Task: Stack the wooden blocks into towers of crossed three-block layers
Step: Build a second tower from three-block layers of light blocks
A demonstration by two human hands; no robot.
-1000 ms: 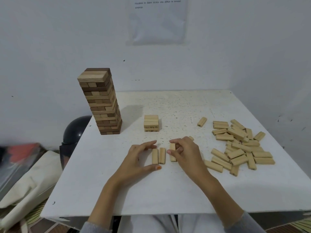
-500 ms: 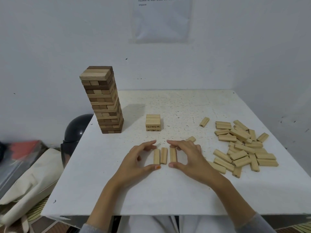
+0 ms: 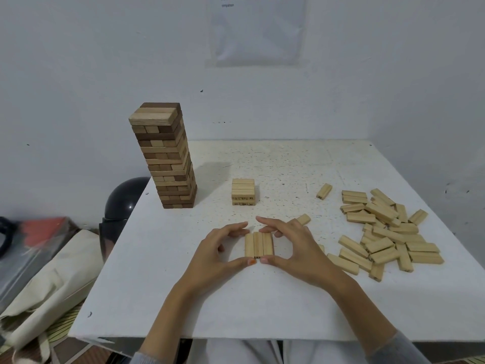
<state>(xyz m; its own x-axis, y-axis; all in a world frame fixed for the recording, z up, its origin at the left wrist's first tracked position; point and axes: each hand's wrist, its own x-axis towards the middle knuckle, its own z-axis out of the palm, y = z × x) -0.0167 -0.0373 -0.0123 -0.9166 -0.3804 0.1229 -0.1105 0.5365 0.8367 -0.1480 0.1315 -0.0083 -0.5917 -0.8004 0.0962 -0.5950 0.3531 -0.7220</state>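
- Head view: your left hand (image 3: 220, 248) and your right hand (image 3: 294, 245) meet over the near middle of the white table (image 3: 288, 306), one on each side of a row of three blocks (image 3: 259, 245).
- The three light blocks lie flat, side by side and touching, with their long sides running away from you.
- Your left hand curls round the left of the row, thumb tip at its near end and fingers bent over its far end; it pinches the row.
- Your right hand mirrors it on the right, thumb at the near end and fingers arched over the far end, so both hands grip the same row. The two thumb tips nearly touch.
- Beyond the hands stands a short stack (image 3: 243, 192) of light blocks, with numbers marked on the block ends that face you.
- Far left, near the table's edge, rises a tall tower (image 3: 168, 158) of mixed dark and light blocks.
- To your right lies a loose pile (image 3: 388, 232) of light blocks, some overlapping.
- A single block (image 3: 324, 191) lies apart between the short stack and the pile; another block (image 3: 304, 219) shows just behind your right hand.
- A sheet of paper (image 3: 258, 30) hangs on the wall; its print is too small to read.
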